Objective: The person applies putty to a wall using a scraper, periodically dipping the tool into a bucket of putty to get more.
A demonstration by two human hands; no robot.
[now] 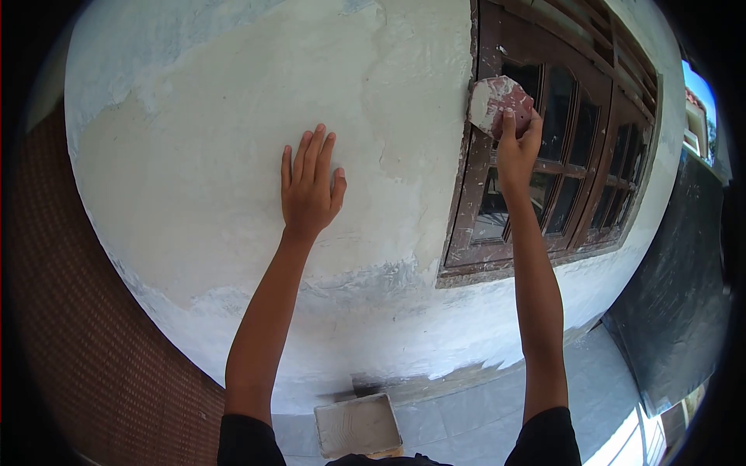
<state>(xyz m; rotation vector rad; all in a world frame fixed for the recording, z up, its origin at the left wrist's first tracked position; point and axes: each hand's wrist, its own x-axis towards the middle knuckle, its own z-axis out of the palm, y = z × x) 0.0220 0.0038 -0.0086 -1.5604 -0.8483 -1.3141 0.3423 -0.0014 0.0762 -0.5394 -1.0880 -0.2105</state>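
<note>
My left hand [309, 186] lies flat against the pale plastered wall [233, 171], its fingers stretched out and nothing in it. Higher up on the right, my right hand [518, 151] grips a flat reddish piece [505, 105] smeared with whitish material. That piece is at the left edge of the brown window frame [458, 225], in front of part of the frame and glass. My right thumb and fingers hold its lower right side.
A tray of pale material [357, 426] stands below, near my body. Brown woven matting [101, 311] is at the left, and a dark sheet [676, 287] hangs at the right. Grey flooring [458, 412] runs along the wall's base.
</note>
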